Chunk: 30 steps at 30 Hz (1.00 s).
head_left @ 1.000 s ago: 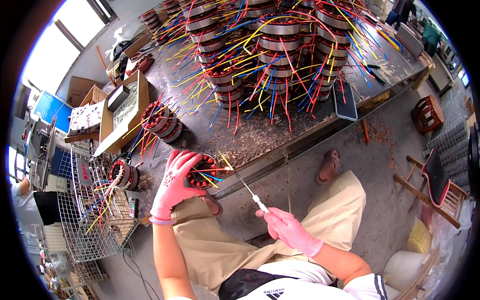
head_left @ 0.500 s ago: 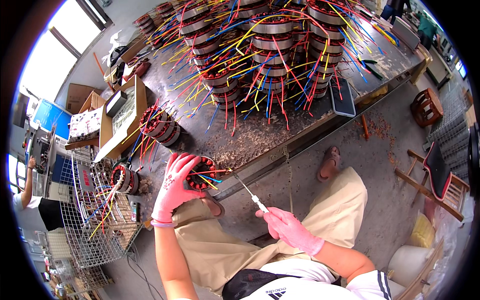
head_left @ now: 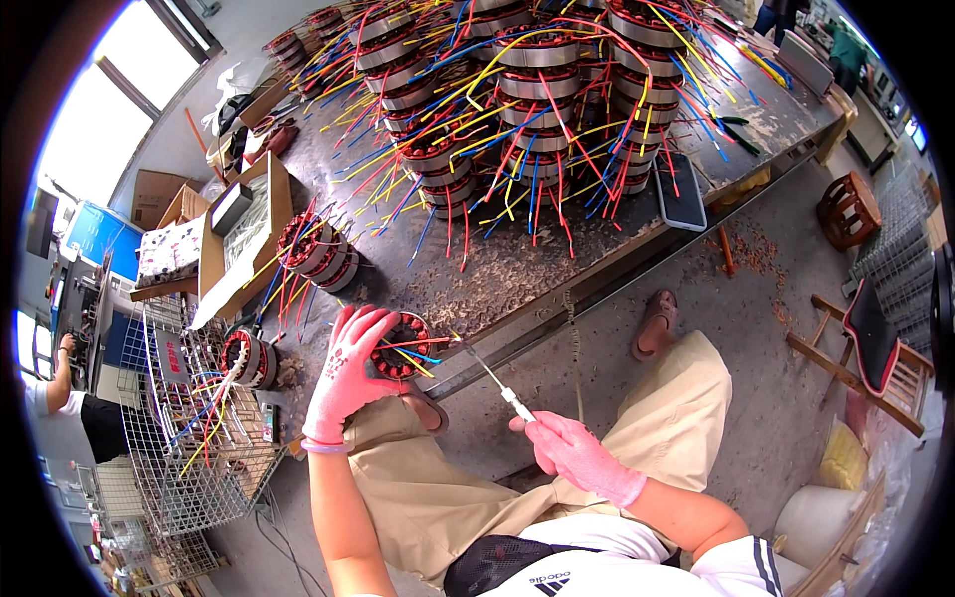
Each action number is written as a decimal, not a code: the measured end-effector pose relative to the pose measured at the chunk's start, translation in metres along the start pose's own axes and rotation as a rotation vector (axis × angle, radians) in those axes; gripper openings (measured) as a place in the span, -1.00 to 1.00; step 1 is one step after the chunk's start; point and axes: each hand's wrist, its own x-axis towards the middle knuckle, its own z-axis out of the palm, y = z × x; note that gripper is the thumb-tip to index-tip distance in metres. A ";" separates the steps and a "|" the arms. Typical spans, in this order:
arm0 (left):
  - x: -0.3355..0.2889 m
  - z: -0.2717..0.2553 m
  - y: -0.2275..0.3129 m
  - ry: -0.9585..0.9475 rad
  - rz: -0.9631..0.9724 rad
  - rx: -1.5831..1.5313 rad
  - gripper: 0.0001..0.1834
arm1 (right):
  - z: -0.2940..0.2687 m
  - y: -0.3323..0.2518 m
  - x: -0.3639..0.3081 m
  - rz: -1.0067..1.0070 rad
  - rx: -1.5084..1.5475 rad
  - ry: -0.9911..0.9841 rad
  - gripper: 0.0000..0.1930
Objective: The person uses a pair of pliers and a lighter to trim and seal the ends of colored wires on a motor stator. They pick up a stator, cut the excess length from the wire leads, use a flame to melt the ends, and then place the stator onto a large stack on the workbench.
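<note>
My left hand (head_left: 348, 373), in a pink glove, grips a small motor stator (head_left: 410, 328) at the near edge of the workbench. The stator has red windings in a round core. Red, blue and yellow wires stick out of it to the right. In my right hand (head_left: 582, 453), also pink-gloved, is a slim tool with a white handle (head_left: 513, 400) and a thin metal shaft. Its tip lies close to the end of the red wire; whether they touch I cannot tell.
Tall stacks of wired stators (head_left: 537, 90) fill the far side of the bench (head_left: 507, 284). A shorter stator stack (head_left: 318, 251) and a single stator (head_left: 249, 358) stand left. A phone (head_left: 680, 194) lies at the bench edge. Wire baskets (head_left: 169, 428) are left, a stool (head_left: 849, 211) right.
My hands, the stator and the tool are almost in the same place. At the far left, another person's arm has shifted slightly.
</note>
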 end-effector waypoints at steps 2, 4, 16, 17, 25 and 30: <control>0.001 0.000 0.002 0.003 -0.007 0.003 0.03 | -0.002 0.004 0.001 -0.010 -0.009 -0.004 -0.66; 0.001 0.000 0.001 -0.001 -0.001 0.002 0.03 | -0.003 0.007 0.002 -0.011 -0.015 -0.010 -0.66; 0.001 -0.001 -0.002 -0.027 0.020 0.013 0.05 | -0.003 0.003 0.000 -0.009 -0.017 -0.014 -0.66; 0.001 -0.001 -0.002 -0.026 0.021 0.012 0.05 | -0.004 0.005 0.001 -0.013 -0.026 -0.016 -0.66; 0.001 0.000 -0.001 -0.030 0.010 0.019 0.06 | -0.003 -0.002 0.000 -0.014 -0.056 -0.011 -0.65; 0.001 0.000 -0.003 -0.030 0.011 0.015 0.07 | 0.000 -0.004 -0.002 0.015 -0.010 -0.011 -0.65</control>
